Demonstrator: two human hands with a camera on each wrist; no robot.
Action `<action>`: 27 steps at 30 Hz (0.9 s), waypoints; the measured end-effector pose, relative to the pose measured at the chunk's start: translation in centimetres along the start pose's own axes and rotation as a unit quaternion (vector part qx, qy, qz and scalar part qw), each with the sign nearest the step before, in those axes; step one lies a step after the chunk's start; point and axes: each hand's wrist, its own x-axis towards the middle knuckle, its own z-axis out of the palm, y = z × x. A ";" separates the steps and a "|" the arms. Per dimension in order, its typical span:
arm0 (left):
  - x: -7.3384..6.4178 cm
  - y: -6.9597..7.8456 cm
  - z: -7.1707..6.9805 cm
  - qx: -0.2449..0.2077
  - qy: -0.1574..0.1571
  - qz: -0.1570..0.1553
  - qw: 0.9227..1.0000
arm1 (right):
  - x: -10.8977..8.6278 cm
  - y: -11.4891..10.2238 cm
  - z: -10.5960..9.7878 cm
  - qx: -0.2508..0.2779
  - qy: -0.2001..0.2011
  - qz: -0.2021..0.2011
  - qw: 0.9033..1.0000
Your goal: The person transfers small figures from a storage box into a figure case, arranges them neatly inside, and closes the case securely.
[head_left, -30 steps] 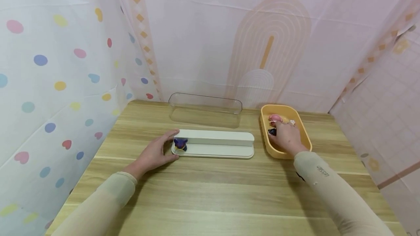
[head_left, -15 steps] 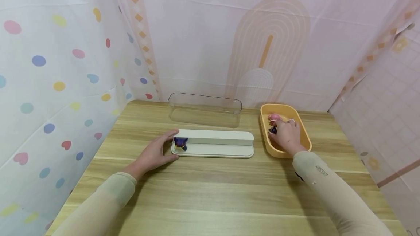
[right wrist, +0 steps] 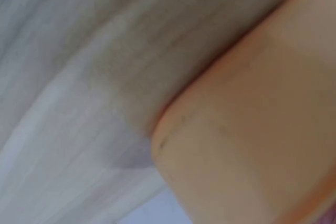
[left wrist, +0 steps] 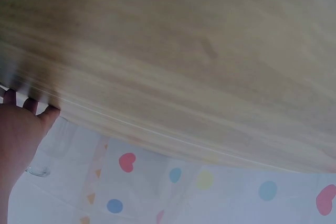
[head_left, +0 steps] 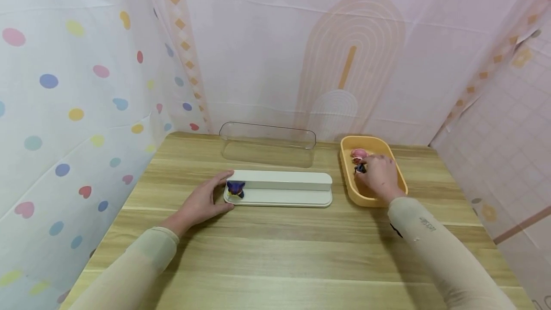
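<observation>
In the head view my left hand (head_left: 201, 204) grips the left end of a white stepped display base (head_left: 284, 197), fingers at the back corner and thumb at the front. A small purple figurine (head_left: 235, 189) with pointed ears stands on the base's lower step, at that end. My right hand (head_left: 380, 176) reaches into a yellow-orange bin (head_left: 354, 194) and pinches a small dark figurine (head_left: 360, 168) at its fingertips. A pink figurine (head_left: 359, 155) lies just behind it in the bin. The right wrist view shows only the bin's outer wall (right wrist: 252, 129) and tabletop.
Behind the base, a clear plastic cover (head_left: 268, 145) stands near the back edge of the wooden table (head_left: 275, 252). Patterned cloth (head_left: 258, 61) hangs behind and along both sides.
In the bin, my right hand has shifted slightly, and the dark figurine at its fingertips has turned and shows more. A white piece visible earlier is now hidden. The left hand stays put.
</observation>
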 end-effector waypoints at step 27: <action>-0.1 0.0 -0.2 0.003 0.000 0.001 1.000 | -0.2 -7.5 -4.8 0.203 0.021 -0.113 0.973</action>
